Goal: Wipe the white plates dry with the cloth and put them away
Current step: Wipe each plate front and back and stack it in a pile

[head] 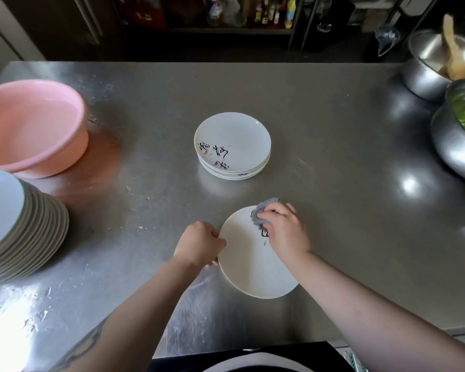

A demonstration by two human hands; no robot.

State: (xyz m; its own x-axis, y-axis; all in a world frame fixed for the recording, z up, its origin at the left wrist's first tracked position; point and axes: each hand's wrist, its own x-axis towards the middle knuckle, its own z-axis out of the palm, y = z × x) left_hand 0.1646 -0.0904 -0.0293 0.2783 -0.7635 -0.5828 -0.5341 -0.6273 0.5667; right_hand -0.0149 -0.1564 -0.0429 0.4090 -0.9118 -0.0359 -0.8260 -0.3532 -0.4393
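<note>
A white plate (250, 267) with black markings is in front of me over the steel table, tilted a little. My left hand (199, 244) grips its left rim. My right hand (285, 232) holds a crumpled grey cloth (263, 212) against the plate's far edge. A short stack of white plates (232, 146) with black writing sits in the middle of the table, beyond my hands. At the left edge stands a tall stack of pale plates (19, 226).
A pink plastic basin (32, 127) sits at the far left of the steel table (346, 162). Two metal bowls stand at the right, one with a wooden utensil (438, 63), one with green leaves (459, 135). Dark shelves with bottles lie behind.
</note>
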